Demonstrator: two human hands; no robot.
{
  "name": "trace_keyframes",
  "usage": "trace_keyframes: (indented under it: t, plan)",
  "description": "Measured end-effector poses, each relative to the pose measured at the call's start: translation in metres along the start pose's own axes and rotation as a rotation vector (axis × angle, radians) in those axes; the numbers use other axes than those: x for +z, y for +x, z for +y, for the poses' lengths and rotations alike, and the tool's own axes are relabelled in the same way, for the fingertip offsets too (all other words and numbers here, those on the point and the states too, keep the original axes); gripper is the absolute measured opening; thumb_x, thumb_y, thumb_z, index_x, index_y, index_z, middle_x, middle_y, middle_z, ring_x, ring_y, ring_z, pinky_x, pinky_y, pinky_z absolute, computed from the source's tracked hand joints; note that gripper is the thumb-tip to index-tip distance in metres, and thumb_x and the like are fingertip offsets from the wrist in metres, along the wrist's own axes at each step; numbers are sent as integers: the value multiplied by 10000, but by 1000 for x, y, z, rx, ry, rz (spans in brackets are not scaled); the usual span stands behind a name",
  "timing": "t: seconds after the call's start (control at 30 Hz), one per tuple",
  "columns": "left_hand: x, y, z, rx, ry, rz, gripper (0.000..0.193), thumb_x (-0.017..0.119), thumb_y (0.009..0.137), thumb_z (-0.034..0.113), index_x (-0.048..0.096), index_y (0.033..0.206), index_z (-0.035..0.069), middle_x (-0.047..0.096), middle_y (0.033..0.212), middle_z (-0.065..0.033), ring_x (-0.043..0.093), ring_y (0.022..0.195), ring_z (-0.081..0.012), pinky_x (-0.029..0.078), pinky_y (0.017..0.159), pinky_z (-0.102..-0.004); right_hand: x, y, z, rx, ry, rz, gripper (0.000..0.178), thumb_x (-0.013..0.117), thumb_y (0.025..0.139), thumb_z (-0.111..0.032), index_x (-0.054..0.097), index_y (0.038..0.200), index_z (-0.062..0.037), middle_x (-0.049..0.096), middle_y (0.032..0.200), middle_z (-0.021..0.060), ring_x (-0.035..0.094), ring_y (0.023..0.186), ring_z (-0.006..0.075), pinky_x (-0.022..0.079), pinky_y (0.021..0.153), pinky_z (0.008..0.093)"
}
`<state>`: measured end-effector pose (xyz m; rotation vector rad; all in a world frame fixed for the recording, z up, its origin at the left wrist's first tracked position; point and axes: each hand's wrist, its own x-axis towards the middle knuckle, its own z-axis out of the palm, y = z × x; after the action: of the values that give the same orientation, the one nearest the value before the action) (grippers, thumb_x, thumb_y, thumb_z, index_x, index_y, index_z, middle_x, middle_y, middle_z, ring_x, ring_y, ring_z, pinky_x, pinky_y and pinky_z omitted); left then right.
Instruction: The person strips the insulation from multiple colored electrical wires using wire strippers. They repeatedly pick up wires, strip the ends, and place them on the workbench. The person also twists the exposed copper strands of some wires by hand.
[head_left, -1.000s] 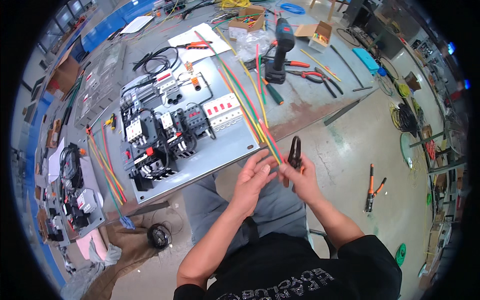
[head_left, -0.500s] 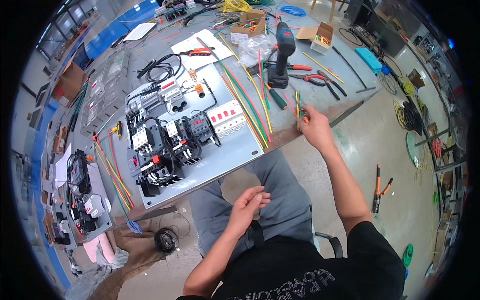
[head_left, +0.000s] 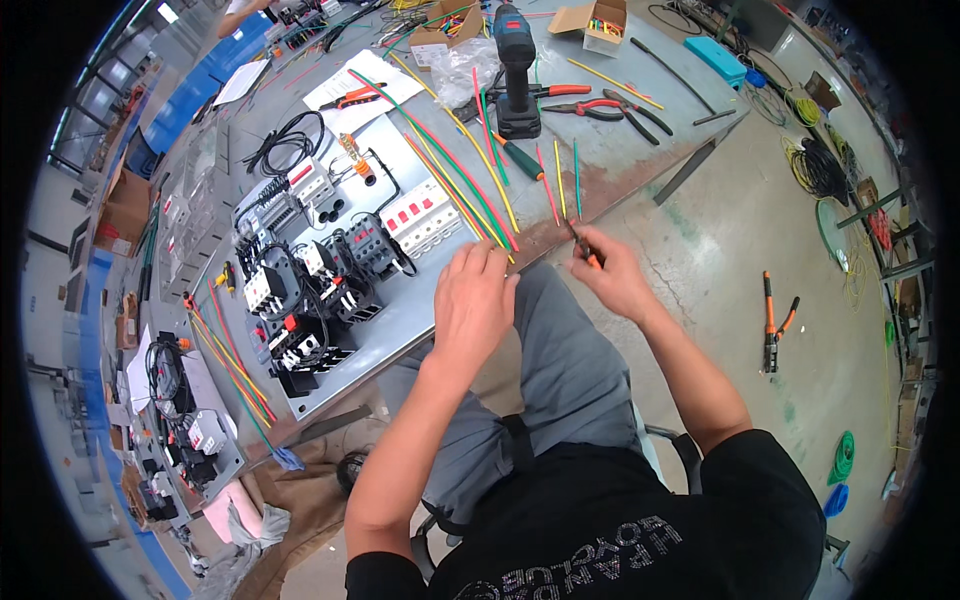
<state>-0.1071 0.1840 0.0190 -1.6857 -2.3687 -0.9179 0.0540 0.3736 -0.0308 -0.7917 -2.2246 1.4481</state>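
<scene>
When counting along the near edge of the grey table [head_left: 605, 168], find three short, straight, plastic-coated wires at 1 o'clock from the person's bare left hand [head_left: 472, 300]: one red wire [head_left: 547, 188], one yellow wire [head_left: 560, 180] and one green wire [head_left: 577, 175]. Count also one dark blue-and-black cordless drill [head_left: 516, 85] at 12 o'clock, one orange-and-black long-handled tool [head_left: 770, 345] on the floor at 3 o'clock, and four red switches on the white rectangular breaker block [head_left: 428, 225] at 11 o'clock.

See the bare right hand [head_left: 614, 275] near 3 o'clock, curled around a small dark-tipped tool with an orange handle [head_left: 593, 261], with the tip just beside the lower end of the yellow wire. See the left hand back upward, with fingers together and slightly bent, at the lower ends of the long red, green and yellow wires [head_left: 480, 205]. Cannot tell any grip or contact beneath those fingers.

Find two open cardboard boxes: at 12 o'clock a brown box [head_left: 430, 50], at 1 o'clock a pale-walled box with brown flaps [head_left: 604, 44], both holding small multicoloured pieces too jumbled to count.
</scene>
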Motion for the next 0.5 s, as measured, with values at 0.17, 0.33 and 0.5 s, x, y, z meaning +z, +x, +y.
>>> trace_keyframes:
  t: [0.17, 0.33, 0.5]
  plan:
    - [28, 33, -38, 65, 235, -109, 350, 713, 900, 31, 664, 1235, -58, 672, 1271, -223, 633, 1201, -416, 532, 1000, -488, 7, -15, -10, 5, 98, -93, 445, 782, 946, -145, 676, 1367, -51, 604, 879, 28, 532, 791, 112, 495, 749, 299]
    - [25, 22, -31, 56, 101, -46, 460, 761, 886, 120, 631, 1296, -43, 640, 1343, -242, 604, 1266, -435, 500, 1065, -498, 11, 9, -40, -130, 55, -29, 420, 768, 931, -136, 681, 1331, -41, 688, 918, 113, 643, 808, 232, 533, 767, 362]
    - [26, 2, -34, -9, 50, -5, 588, 820, 851, 215, 588, 1338, -18, 618, 1372, -220, 560, 1337, -407, 421, 1169, -514, 41, 60, -57, -222, -150, -41, 404, 747, 904, -114, 680, 1293, -24, 737, 989, 207, 711, 854, 361, 562, 799, 417]
